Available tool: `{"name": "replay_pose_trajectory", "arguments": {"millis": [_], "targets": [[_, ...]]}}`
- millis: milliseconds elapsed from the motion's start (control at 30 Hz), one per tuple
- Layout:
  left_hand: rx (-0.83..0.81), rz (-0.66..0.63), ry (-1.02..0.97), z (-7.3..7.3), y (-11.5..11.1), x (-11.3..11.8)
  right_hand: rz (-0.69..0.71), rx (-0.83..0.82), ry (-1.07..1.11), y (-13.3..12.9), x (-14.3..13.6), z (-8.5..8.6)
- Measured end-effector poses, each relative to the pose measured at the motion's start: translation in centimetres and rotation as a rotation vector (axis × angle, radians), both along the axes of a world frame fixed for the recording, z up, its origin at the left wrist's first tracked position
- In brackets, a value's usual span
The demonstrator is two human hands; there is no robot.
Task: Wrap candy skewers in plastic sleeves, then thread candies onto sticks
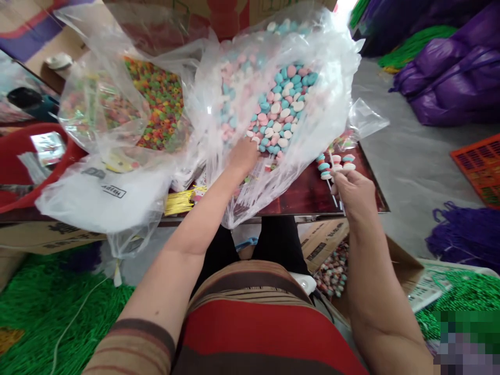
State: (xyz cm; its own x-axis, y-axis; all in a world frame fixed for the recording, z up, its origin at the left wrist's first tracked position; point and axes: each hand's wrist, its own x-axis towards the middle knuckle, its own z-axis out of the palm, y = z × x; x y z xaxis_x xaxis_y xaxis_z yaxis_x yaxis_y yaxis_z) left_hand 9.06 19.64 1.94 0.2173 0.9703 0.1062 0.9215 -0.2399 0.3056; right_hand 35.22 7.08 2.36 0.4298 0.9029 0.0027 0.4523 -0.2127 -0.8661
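My left hand (244,155) reaches to the lower left edge of a pile of pink, blue and white candies (278,107) in a large clear plastic bag (332,67). Its fingertips are among the pieces, and whether they grip one is hidden. At the table's right end, my right hand (353,188) pinches thin white sticks (335,200) threaded with stacked candies (336,162). Another stack of blue, white and red pieces (323,167) stands just left of those fingers. White sticks (250,195) also lie under the bag's front edge.
A bag of small orange, green and red pieces (160,99) lies left on the dark red table (308,200). Yellow ties (178,203) sit near its front edge. A red basin (74,151) is far left; an open carton (402,260) stands below right.
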Motion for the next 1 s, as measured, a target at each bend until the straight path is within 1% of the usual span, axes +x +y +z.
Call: {"name": "replay_pose_trajectory", "arguments": {"millis": [67, 100, 167, 267, 333, 400, 467, 533, 600, 700, 800, 867, 900, 933, 1000], "targets": [[0.004, 0.006, -0.006, -1.0, 0.9, 0.1, -0.093, 0.079, 0.300, -0.6, -0.5, 0.4], [0.014, 0.008, -0.020, -1.4, 1.1, 0.0, -0.117, 0.096, 0.409, -1.0, -0.7, 0.7], [0.026, 0.010, -0.050, -1.8, 1.2, -0.5, -0.097, 0.118, 0.502, -1.6, -1.1, 1.4], [-0.001, 0.042, -0.075, -1.5, 1.4, -1.4, -0.083, 0.142, 0.542, -2.5, -1.6, 2.2], [-0.006, 0.071, -0.124, -1.2, 1.7, -1.6, -0.097, 0.149, 0.567, -3.0, -2.1, 2.3], [0.013, 0.063, -0.183, -1.0, 2.3, -1.4, -0.096, 0.141, 0.592, -3.1, -2.9, 2.1], [0.022, 0.016, -0.202, -1.2, 2.8, -1.0, -0.070, 0.125, 0.614, -3.2, -3.8, 1.7], [0.006, -0.033, -0.175, -1.5, 3.3, -0.5, -0.038, 0.108, 0.632, -3.3, -4.7, 1.4], [0.000, -0.053, -0.138, -1.8, 3.4, -0.1, -0.017, 0.085, 0.643, -3.4, -5.3, 1.1], [0.014, -0.050, -0.119, -1.9, 3.4, 0.1, -0.001, 0.068, 0.646, -3.8, -5.8, 1.0], [-0.021, 0.018, -0.165, -1.3, 3.3, -0.1, 0.018, 0.063, 0.664, -4.2, -6.1, 1.1], [-0.034, 0.103, -0.286, -0.6, 2.8, -0.2, 0.044, 0.060, 0.682, -4.3, -6.5, 1.3], [-0.037, 0.149, -0.402, -0.1, 2.3, -0.3, 0.062, 0.061, 0.688, -4.2, -6.7, 1.4], [-0.054, 0.190, -0.556, 0.4, 1.6, -0.4, 0.084, 0.066, 0.692, -4.1, -6.9, 1.4], [-0.158, 0.249, -0.963, 1.3, -0.3, -0.6, 0.136, 0.087, 0.692, -3.5, -7.6, 1.6]]}}
